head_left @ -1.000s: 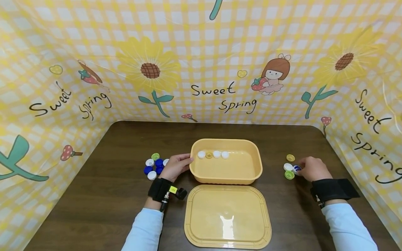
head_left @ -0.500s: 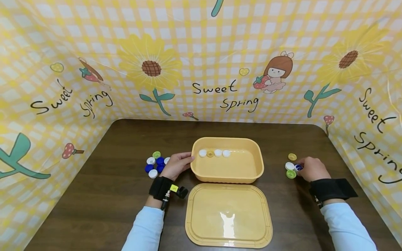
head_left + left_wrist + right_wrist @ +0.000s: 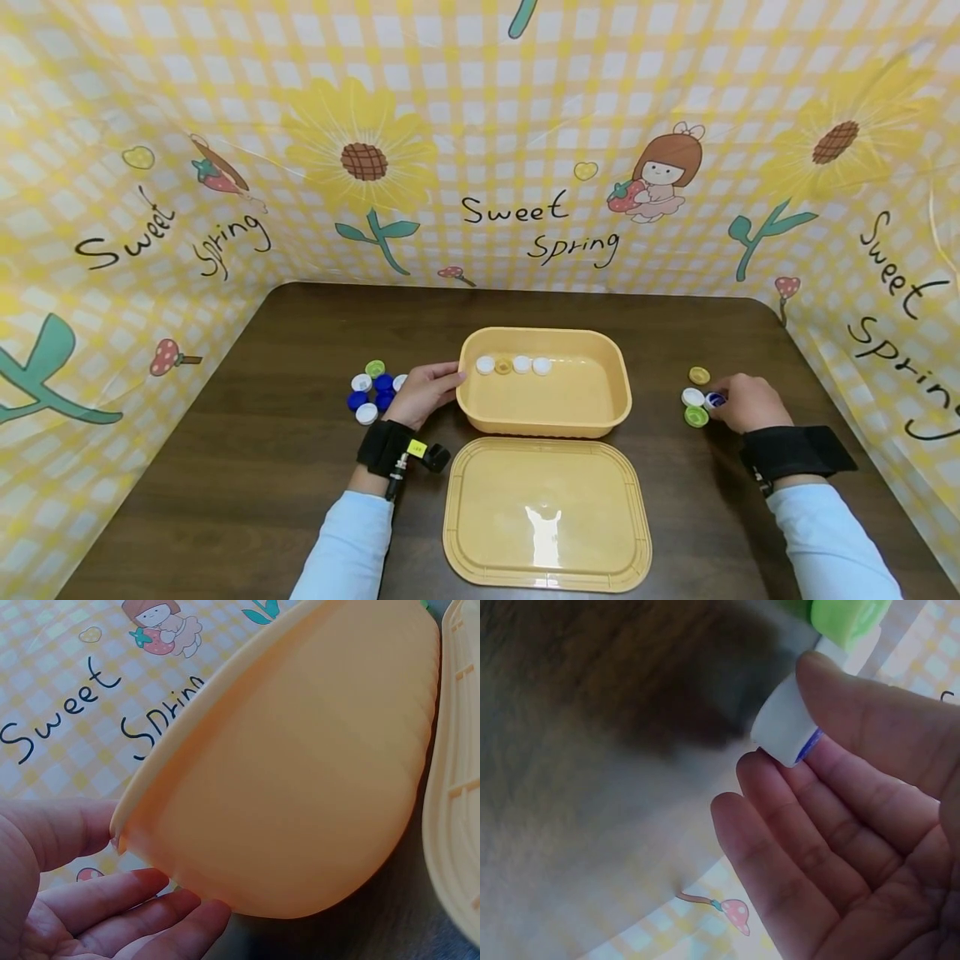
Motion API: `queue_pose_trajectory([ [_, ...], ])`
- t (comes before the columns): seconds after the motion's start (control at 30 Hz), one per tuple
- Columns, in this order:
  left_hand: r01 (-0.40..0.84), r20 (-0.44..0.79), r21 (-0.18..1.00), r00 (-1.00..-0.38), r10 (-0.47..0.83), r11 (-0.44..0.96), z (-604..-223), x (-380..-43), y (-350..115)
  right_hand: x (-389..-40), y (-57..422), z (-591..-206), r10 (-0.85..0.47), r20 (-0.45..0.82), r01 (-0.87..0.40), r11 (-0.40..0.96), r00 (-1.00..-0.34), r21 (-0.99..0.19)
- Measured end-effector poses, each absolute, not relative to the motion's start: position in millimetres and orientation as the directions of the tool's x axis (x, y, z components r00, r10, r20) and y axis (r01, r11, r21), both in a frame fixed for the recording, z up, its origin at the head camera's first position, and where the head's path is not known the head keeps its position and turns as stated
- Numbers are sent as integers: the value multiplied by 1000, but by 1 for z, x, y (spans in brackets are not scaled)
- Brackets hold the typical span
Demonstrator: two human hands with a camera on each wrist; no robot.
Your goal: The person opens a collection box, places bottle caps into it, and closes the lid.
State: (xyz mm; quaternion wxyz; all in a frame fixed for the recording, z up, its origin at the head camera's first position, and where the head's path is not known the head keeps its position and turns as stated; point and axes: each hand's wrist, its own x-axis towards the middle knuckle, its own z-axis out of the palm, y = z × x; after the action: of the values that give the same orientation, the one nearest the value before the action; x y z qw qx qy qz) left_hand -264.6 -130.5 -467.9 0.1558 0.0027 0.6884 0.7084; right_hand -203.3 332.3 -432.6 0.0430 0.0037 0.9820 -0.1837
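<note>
My left hand (image 3: 422,396) holds the left end of a yellow plastic box (image 3: 573,396). In the left wrist view its thumb is at the rim and its fingertips (image 3: 210,911) lie against the outer wall. Several bottle caps sit in a row inside the box: white caps (image 3: 542,367) and a yellow cap (image 3: 503,366). At the right, my right hand (image 3: 753,406) pinches a white bottle cap (image 3: 784,724) with blue showing inside, between thumb and fingers. Close beside it lie a white cap (image 3: 692,397), a green cap (image 3: 696,417) and a yellow cap (image 3: 699,376).
A yellow lid (image 3: 547,517) lies flat in front of the box. Left of my left hand is a cluster of blue caps (image 3: 357,402), white caps (image 3: 367,414) and a green cap (image 3: 375,368). A checked cloth (image 3: 495,125) surrounds the dark wooden table (image 3: 225,467).
The head view has shifted slightly. Both hands, the box and the caps stay in nearly the same places.
</note>
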Motion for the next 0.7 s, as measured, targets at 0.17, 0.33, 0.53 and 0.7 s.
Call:
queue_pose_trajectory([
  [0.17, -217, -209, 976, -952, 225, -11, -469, -264, -131, -200, 331, -424, -6, -51, 13, 934, -999, -358],
  [0.33, -211, -204, 977, -952, 226, -6, -470, -264, -132, -200, 327, -413, -6, -7, -4, 939, -1000, -345],
  [0.53, -219, -214, 976, -951, 222, -2, -469, -265, -131, -204, 319, -396, -41, 33, -50, 936, -999, -349],
  [0.7, -227, -222, 974, -951, 217, -1, -468, -265, -131, -210, 305, -382, -88, 84, -112, 930, -993, -351],
])
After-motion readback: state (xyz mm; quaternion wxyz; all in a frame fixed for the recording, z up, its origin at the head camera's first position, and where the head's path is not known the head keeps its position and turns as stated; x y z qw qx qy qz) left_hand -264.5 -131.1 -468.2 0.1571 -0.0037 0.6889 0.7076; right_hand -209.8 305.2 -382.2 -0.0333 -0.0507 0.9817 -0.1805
